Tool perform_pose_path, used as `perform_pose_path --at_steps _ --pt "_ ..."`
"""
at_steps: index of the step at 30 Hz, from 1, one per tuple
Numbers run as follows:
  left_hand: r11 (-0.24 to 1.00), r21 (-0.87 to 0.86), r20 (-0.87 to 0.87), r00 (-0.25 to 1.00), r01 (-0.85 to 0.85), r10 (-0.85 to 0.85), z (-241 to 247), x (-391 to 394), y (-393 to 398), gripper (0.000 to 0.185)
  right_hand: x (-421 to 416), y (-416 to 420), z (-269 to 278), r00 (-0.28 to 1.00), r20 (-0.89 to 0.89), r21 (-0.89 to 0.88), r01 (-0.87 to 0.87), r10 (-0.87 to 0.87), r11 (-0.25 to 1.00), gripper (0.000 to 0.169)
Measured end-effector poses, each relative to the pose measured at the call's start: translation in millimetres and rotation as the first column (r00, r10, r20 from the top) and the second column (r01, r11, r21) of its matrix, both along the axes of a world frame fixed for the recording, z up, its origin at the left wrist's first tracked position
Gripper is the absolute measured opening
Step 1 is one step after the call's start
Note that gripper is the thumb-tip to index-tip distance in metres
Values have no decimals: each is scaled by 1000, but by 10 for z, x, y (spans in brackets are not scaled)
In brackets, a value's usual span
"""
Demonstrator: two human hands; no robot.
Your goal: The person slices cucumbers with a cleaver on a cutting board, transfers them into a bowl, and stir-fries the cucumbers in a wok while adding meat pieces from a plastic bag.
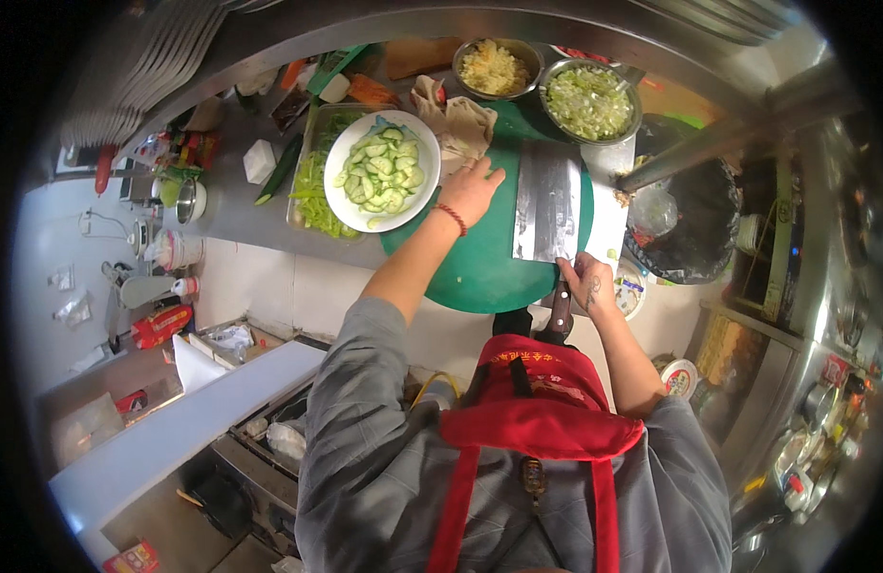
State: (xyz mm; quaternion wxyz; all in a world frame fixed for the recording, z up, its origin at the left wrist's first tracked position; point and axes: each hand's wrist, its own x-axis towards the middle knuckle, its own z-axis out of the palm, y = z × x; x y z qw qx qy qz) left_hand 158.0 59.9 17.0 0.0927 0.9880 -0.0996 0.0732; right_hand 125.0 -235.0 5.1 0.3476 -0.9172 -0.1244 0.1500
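Note:
A wide cleaver lies flat on a round green cutting board, its dark handle extending past the near edge. My right hand is at the handle's upper end, thumb and fingers pinching it beside the blade. Left of the cleaver, my left hand is palm down with its fingers apart. Its fingertips are close to a crumpled beige cloth; contact between them is unclear. Beside my left wrist, a white bowl of sliced cucumber overlaps the rim of a clear tub of shredded greens.
Metal bowls of minced garlic-like pieces and chopped scallion stand behind the board. A whole cucumber lies on the left counter. At right, a metal post rises near a black-lined bin. A steel shelf edge crosses overhead.

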Motion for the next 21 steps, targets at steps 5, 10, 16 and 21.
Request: perform_pose_path --at_steps 5,10,16,21 --pt "993 113 -131 990 -36 51 -104 31 31 18 110 -30 137 975 139 -4 174 -172 985 20" --pt "945 307 -127 989 109 -73 -107 272 -38 15 341 -579 -630 933 355 -147 118 -59 982 36" --pt "985 169 -248 969 24 19 -124 413 -55 16 475 -749 -739 960 273 7 60 -60 998 33" --pt "945 326 -221 972 -2 78 -42 430 -183 18 335 -695 -389 910 409 6 -70 61 998 22"
